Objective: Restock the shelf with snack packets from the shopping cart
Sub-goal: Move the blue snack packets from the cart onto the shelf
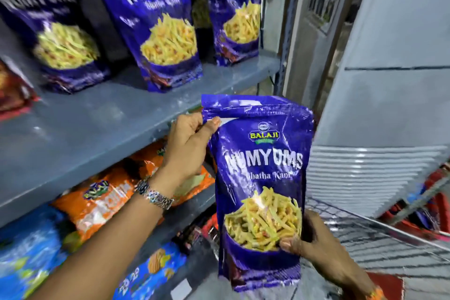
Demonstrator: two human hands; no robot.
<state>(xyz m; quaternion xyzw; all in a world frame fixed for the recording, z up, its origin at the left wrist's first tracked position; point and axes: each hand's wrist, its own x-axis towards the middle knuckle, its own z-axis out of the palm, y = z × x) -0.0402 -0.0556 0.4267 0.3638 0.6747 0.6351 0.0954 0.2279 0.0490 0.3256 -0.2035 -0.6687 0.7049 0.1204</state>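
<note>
I hold a purple snack packet [260, 178] upright in front of the grey shelf [102, 119], below its front edge. My left hand [187, 148] pinches the packet's top left corner. My right hand [319, 248] grips its lower right side, thumb on the front. Three matching purple packets stand on the shelf above: one at left [53, 31], one in the middle [155, 27], one at right [236, 12]. The wire shopping cart [379, 231] is at the lower right, behind the held packet.
Orange packets [104, 200] lie on the shelf below, with blue packets [29, 253] lower left. A red packet [12, 90] sits at the left edge. A white pillar [394, 80] rises at right. Red items [428, 214] show beyond the cart.
</note>
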